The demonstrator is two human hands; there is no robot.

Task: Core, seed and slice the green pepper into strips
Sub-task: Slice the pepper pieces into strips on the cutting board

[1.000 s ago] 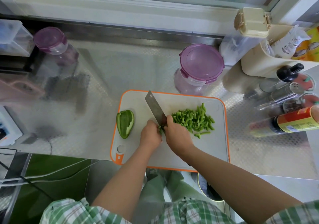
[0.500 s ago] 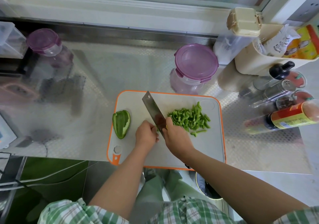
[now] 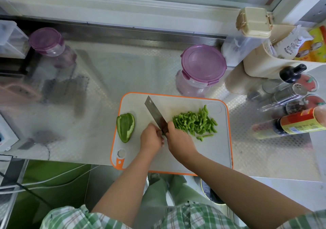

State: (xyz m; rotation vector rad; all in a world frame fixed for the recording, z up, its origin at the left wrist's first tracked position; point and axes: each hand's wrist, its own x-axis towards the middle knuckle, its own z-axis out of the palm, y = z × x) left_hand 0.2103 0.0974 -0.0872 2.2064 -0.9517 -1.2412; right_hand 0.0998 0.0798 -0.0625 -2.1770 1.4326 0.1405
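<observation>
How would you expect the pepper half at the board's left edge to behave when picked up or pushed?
The pepper half looks hollow, so it is probably light. It lies inside up on its curved skin, so it may rock when pushed.

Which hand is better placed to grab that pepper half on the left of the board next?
Left. The left hand is nearer the pepper half, on the same side of the cutting board, while the right hand grips the cleaver beside the cut strips.

Handle of knife point(image 3: 155, 114) hidden in right hand point(image 3: 178, 139); under left hand point(image 3: 151, 138) unseen; sauce bottle point(image 3: 299, 124) right of cutting board point(image 3: 211, 151) cropped.
</observation>
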